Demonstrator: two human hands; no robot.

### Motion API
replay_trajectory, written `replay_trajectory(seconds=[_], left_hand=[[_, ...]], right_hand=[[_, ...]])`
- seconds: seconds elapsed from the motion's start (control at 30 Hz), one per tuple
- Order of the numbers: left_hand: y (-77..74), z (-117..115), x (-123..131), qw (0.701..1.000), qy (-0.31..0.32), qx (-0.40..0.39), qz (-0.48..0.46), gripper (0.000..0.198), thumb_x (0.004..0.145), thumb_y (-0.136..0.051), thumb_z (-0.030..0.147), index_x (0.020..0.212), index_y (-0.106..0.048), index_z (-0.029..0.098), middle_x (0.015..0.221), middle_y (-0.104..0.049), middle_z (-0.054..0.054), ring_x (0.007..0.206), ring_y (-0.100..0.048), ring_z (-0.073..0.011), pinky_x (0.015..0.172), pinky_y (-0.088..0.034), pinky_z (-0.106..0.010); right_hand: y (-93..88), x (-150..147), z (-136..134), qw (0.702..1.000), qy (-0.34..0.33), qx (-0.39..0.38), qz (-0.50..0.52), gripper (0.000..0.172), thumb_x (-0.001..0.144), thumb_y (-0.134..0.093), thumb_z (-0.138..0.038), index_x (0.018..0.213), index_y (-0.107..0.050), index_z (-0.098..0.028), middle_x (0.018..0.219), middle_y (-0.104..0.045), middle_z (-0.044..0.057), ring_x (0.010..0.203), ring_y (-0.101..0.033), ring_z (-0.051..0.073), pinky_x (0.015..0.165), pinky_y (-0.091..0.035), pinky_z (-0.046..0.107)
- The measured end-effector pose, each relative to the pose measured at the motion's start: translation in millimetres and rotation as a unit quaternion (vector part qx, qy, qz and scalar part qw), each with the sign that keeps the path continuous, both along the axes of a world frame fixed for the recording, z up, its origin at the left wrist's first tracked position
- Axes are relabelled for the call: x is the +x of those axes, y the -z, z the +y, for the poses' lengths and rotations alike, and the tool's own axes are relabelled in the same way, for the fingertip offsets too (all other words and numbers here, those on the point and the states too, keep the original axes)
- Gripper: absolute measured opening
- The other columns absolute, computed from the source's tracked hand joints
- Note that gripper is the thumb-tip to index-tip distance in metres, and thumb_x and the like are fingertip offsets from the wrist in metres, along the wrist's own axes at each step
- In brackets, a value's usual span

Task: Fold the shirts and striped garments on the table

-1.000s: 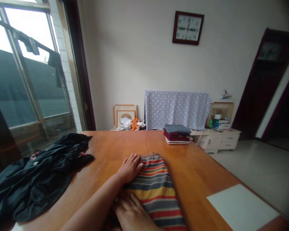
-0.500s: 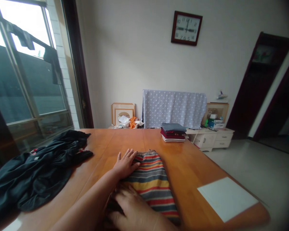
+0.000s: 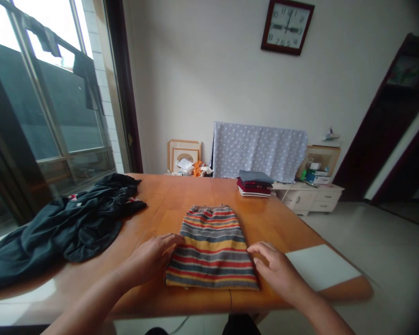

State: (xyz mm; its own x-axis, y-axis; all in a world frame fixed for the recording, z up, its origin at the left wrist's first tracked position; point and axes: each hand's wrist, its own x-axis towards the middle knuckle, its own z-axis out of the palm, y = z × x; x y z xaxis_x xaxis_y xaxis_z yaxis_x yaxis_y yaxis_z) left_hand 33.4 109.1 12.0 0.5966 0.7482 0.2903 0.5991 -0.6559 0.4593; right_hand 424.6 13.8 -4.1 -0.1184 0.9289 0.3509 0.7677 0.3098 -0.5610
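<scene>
A striped garment (image 3: 211, 246), with bands of red, yellow and grey and a gathered elastic waist, lies flat on the wooden table in front of me. Its waist points away from me; whether it is shorts or a skirt I cannot tell. My left hand (image 3: 157, 253) touches its left edge with stretched fingers, the thumb partly hidden. At the opposite edge is my right hand (image 3: 274, 267), its bent index fingertip against the cloth and the thumb apart from it. Both hands are open.
Dark clothing (image 3: 91, 218) lies crumpled on the table's left. A folded clothes stack (image 3: 254, 184) stands at the far side. Right of my right hand lies a pale flat sheet (image 3: 323, 265). The wooden table's (image 3: 181, 190) near edge runs just below the striped garment.
Both hands have moved off the striped garment's left side, the right one over to its right edge. The garment now lies spread, wholly in view. The camera view has shifted.
</scene>
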Motion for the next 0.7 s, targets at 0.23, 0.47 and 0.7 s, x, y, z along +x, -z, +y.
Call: replay_trajectory(seconds=[0.23, 0.47, 0.7], left_hand=[[-3.8, -13.6, -0.8, 0.995, 0.062, 0.053, 0.062, 0.048, 0.093, -0.052, 0.019, 0.136, -0.061, 0.037, 0.147, -0.057, 0.001, 0.136, -0.052, -0.0251, 0.115, -0.043, -0.045], [-1.7, -7.0, -1.1, 0.996, 0.064, 0.017, 0.055, 0.039, 0.092, -0.053, 0.020, 0.124, -0.071, 0.035, 0.138, -0.064, 0.001, 0.130, -0.058, -0.0261, 0.114, -0.043, -0.046], [3.2, 0.5, -3.6, 0.996, 0.079, 0.007, 0.037, 0.038, 0.092, -0.051, 0.017, 0.120, -0.071, 0.032, 0.137, -0.065, -0.001, 0.132, -0.055, -0.0227, 0.118, -0.039, -0.040]], right_hand=[[5.6, 2.9, -19.4, 0.994, -0.064, -0.054, -0.065, 0.051, 0.080, -0.051, -0.010, 0.124, -0.067, -0.030, 0.139, -0.058, 0.005, 0.131, -0.052, 0.022, 0.112, -0.040, 0.038], [11.8, 3.8, -11.1, 0.992, -0.069, -0.053, -0.088, 0.039, 0.089, -0.050, -0.017, 0.117, -0.073, -0.032, 0.134, -0.062, 0.006, 0.124, -0.057, 0.023, 0.106, -0.045, 0.037], [8.5, 5.5, 3.4, 0.996, -0.083, -0.034, 0.007, 0.023, 0.097, -0.051, -0.034, 0.104, -0.072, -0.027, 0.135, -0.062, 0.008, 0.129, -0.053, 0.024, 0.110, -0.041, 0.039]])
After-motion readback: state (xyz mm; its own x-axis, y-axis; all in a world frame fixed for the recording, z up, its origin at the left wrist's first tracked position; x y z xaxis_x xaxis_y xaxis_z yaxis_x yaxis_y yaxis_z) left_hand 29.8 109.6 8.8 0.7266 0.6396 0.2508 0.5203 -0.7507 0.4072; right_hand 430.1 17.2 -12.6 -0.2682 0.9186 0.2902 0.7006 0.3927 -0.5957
